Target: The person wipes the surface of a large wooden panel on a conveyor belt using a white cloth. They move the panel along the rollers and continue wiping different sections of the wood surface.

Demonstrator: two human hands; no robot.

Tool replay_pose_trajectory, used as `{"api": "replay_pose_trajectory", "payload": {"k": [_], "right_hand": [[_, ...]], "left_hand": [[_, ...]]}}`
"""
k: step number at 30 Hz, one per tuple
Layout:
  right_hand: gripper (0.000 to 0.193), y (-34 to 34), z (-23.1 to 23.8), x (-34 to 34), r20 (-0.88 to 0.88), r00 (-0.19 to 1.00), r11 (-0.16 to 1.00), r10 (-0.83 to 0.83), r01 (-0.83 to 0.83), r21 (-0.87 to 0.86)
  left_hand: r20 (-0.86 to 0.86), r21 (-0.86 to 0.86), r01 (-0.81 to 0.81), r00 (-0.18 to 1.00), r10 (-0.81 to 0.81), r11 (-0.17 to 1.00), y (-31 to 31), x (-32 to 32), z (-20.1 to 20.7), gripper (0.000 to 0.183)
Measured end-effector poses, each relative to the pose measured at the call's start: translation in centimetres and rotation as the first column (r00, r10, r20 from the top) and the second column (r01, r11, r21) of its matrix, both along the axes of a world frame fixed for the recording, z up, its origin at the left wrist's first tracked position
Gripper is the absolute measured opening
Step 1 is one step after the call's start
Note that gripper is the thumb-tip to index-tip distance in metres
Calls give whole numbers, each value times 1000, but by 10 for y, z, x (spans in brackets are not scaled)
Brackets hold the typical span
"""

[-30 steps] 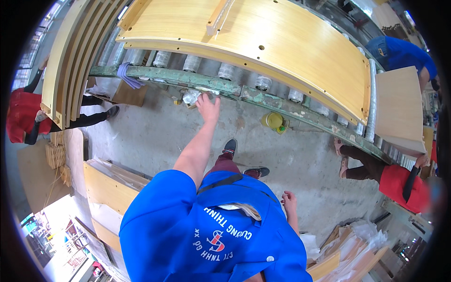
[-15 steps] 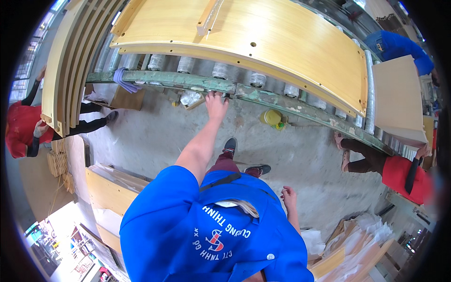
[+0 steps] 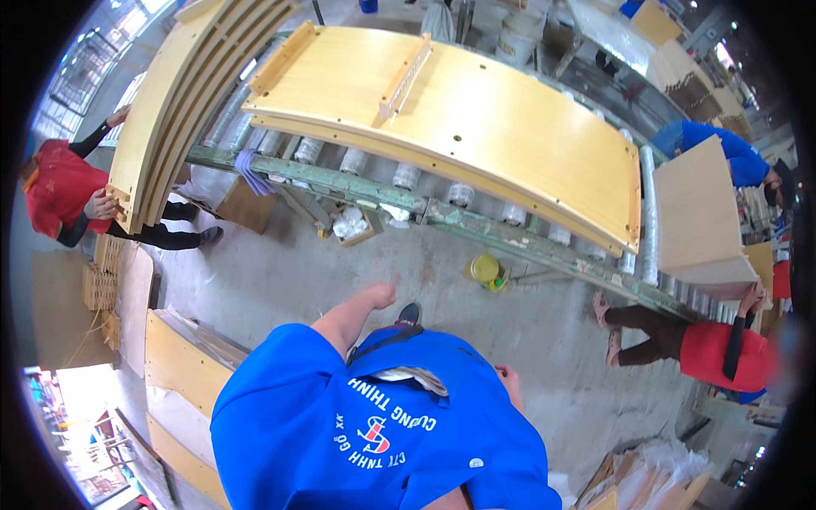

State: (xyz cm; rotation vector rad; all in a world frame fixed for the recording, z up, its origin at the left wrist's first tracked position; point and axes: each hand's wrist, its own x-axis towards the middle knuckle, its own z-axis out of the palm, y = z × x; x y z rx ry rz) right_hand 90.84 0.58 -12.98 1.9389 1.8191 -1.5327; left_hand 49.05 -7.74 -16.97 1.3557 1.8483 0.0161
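Note:
My left hand (image 3: pixel 380 296) is held in front of my body over the floor, apart from the conveyor. Its fingers look curled in, and nothing shows in them. By my waist, my right hand (image 3: pixel 509 379) is partly hidden behind my blue shirt, so its fingers cannot be made out. Beyond my hands, a yellow wooden panel (image 3: pixel 510 119) lies flat on top of another on a roller conveyor (image 3: pixel 340 183). A narrow wooden strip (image 3: pixel 404 78) sits across the upper panel. A purple cloth (image 3: pixel 251 172) hangs over the conveyor's green rail.
At left, a person in red (image 3: pixel 64 191) grips several upright wooden panels (image 3: pixel 161 110). To the right, another in red (image 3: pixel 727 353) and one in blue (image 3: pixel 722 149) are by a pale board (image 3: pixel 697 212). A yellow bucket (image 3: pixel 484 269) and an open box (image 3: pixel 353 228) stand below the rail.
My left hand has let go of the conveyor rail and drawn back toward my body. My right hand has moved closer to my waist. The view has shifted, showing more of the conveyor's far side.

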Motion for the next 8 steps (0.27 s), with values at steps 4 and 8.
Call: {"api": "replay_pose_trajectory", "payload": {"k": [4,8], "right_hand": [[29,21,-11,24,-14,994,993,107,-106,48],[30,45,2,21,-42,991,990,130,-127,58]], "left_hand": [[71,90,-164,985,158,982,-8,20,24,32],[0,39,-283,959,283,958,-26,33,46,35]]}}
